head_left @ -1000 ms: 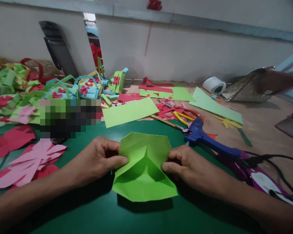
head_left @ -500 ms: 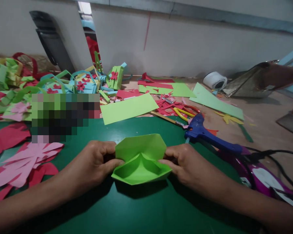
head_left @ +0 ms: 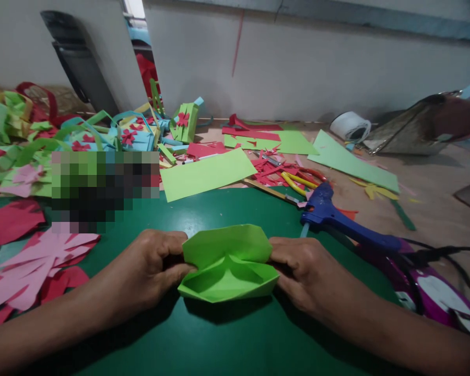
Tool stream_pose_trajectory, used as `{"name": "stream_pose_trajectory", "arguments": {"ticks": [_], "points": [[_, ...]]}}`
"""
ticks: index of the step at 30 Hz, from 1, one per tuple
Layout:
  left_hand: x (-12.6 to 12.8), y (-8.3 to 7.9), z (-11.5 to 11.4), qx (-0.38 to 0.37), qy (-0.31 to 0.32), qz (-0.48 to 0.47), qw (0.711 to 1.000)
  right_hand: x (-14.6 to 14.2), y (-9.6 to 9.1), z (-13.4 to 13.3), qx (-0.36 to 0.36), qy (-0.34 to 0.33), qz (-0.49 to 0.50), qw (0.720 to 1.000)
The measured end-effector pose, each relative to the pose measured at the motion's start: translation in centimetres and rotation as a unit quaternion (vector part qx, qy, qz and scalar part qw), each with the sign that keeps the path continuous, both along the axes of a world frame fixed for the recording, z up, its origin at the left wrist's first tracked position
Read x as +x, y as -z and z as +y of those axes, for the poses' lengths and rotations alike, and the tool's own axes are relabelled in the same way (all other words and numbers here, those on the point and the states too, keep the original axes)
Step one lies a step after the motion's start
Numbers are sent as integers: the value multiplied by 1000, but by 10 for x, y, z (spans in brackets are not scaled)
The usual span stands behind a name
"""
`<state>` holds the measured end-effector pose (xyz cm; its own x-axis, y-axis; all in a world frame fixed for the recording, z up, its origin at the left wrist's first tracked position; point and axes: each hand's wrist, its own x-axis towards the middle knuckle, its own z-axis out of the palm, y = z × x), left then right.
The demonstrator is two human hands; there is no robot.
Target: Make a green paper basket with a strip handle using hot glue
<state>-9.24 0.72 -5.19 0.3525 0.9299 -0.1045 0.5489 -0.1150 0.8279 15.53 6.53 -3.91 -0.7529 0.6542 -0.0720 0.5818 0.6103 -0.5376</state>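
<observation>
One folded green paper (head_left: 227, 266) lies on the dark green mat (head_left: 219, 339), low and central, between two hands. Around it are one blue glue gun (head_left: 337, 219), one flat light-green sheet (head_left: 206, 173), one white tape roll (head_left: 350, 127) by the wall, and a spread of pink flower cut-outs (head_left: 35, 266) (too overlapped to count).

The left hand (head_left: 152, 269) is curled closed on the paper's left corner, thumb on top and fingers tucked under. The right hand (head_left: 301, 271) pinches the right corner the same way. The paper's upper flap stands up between them and the lower part opens into a shallow pocket resting on the mat.

Bare mat runs from the paper toward the viewer and between the forearms. The flat sheet overlaps the mat's far edge, well apart from the paper. The glue gun lies near the right hand, just beyond it; the cut-outs lie near the left forearm.
</observation>
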Motion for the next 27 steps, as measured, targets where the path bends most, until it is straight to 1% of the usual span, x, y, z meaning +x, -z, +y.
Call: {"name": "stream_pose_trajectory", "arguments": {"ticks": [2,6,10,12,14,16,18,20,24,27], "points": [[0,-1,0,-17,-6,-14,1000,0,0,0,5,11,-6,1000],[2,-4,1,-46,-34,-46,997,-1,-1,-1,7,56,-23,998],[5,-6,3,-80,-71,-70,992,-4,-4,-2,-23,114,33,993],[8,-6,2,-100,-102,-90,986,-4,-5,-2,-30,128,64,989],[11,-6,1,-109,-147,-112,977,-3,-6,-2,-28,126,84,988],[13,-6,0,-102,-195,-118,968,-2,-8,-2,-26,122,98,987],[14,-5,-2,-84,-228,-112,964,0,-11,-2,-38,126,115,985],[14,-4,-3,-73,-234,-103,964,1,-13,-2,-65,127,132,981],[14,-3,-3,-48,-229,-92,968,2,-13,-1,-135,109,153,973],[15,-3,-2,-42,-227,-92,969,3,-11,-1,-156,112,195,962]]}}
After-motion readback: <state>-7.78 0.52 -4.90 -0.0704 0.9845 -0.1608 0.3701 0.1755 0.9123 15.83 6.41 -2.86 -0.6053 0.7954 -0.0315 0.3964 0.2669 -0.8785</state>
